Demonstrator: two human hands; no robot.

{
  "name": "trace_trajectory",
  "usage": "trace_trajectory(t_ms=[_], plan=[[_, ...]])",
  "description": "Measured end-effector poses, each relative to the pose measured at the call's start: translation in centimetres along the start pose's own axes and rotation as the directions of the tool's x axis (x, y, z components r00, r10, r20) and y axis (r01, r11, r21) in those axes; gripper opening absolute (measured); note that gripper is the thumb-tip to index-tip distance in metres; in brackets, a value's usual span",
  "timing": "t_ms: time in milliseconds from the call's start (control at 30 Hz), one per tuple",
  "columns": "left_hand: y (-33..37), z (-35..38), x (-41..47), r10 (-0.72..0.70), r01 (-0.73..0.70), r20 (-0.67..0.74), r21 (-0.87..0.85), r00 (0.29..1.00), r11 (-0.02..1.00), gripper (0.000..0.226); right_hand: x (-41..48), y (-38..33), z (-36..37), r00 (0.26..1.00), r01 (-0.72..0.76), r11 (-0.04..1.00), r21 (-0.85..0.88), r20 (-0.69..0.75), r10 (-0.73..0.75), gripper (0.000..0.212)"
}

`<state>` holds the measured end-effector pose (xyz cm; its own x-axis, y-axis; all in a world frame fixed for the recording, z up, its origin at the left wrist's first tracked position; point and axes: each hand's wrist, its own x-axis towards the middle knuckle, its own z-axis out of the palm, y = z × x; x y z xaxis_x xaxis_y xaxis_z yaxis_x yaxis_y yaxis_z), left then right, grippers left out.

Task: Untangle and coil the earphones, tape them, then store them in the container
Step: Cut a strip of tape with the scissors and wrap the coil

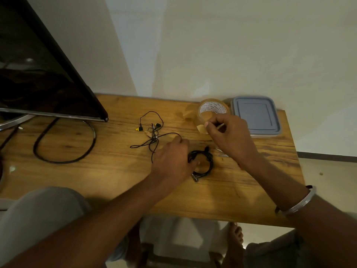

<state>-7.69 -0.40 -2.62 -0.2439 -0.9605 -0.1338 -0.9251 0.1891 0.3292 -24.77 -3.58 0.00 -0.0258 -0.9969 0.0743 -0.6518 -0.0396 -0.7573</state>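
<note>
On the grained wooden table (pixel 116 171), the left hand (pixel 172 161) presses a coiled black earphone cord (pixel 204 161); the right hand (pixel 229 136) pinches brown tape beside the clear tape roll (pixel 212 109), near the grey-lidded plastic container (pixel 255 117).

A tangled pair of black earphones (pixel 151 132) with yellow-tipped buds lies loose on the wooden bench (pixel 116 171), about midway along it and nearer the far edge, its thin cord looping outward in several directions. A second black cord, wound into a coil (pixel 204 161), lies flat nearer the middle of the bench. A roll of clear brownish tape (pixel 212 109) sits by the far edge. Just beside it, in the far right corner, rests a square container (pixel 255 115) with its grey lid on.
</note>
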Motion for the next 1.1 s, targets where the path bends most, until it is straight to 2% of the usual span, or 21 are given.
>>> trace_trajectory(t_ms=[67, 200, 267, 400, 533, 600, 833, 1100], plan=[[0.1, 0.6, -0.4, 0.043, -0.042, -0.024, 0.042, 0.999, 0.998, 0.034, -0.1, 0.3, 0.5, 0.999, 0.034, 0.999, -0.033, 0.021, -0.033, 0.015], [-0.1, 1.0, -0.1, 0.063, -0.062, -0.117, 0.019, 0.991, 0.998, 0.023, -0.3, 0.9, 1.1, 0.996, 0.051, 0.997, -0.066, 0.082, -0.046, 0.014], [-0.1, 1.2, 0.1, 0.074, -0.072, -0.123, 0.025, 0.99, 0.997, 0.023, -0.7, 1.1, 1.6, 0.993, 0.079, 0.985, -0.153, 0.094, -0.066, 0.014], [-0.5, 1.3, 0.4, 0.059, -0.062, -0.079, -0.038, 0.995, 0.997, 0.021, -1.3, 1.4, 2.7, 0.978, 0.205, 0.875, -0.438, 0.129, -0.164, 0.017], [-0.5, 1.2, 0.6, 0.071, -0.077, -0.065, -0.1, 0.995, 0.992, 0.017, -1.4, 1.8, 3.0, 0.947, 0.313, 0.742, -0.593, 0.249, -0.201, 0.024], [-0.6, 1.2, 0.7, 0.062, -0.07, -0.055, -0.149, 0.997, 0.986, 0.013, -1.3, 2.1, 2.9, 0.936, 0.335, 0.725, -0.602, 0.299, -0.185, 0.026], [-1.1, 1.7, 0.9, -0.005, -0.01, -0.05, -0.296, 0.999, 0.955, 0.018, -1.4, 2.2, 2.5, 0.923, 0.335, 0.796, -0.505, 0.344, -0.17, 0.02], [-1.0, 2.1, 0.9, -0.052, 0.035, -0.038, -0.355, 0.998, 0.934, 0.008, -2.0, 2.7, 2.7, 0.911, 0.347, 0.81, -0.473, 0.376, -0.17, 0.025]])
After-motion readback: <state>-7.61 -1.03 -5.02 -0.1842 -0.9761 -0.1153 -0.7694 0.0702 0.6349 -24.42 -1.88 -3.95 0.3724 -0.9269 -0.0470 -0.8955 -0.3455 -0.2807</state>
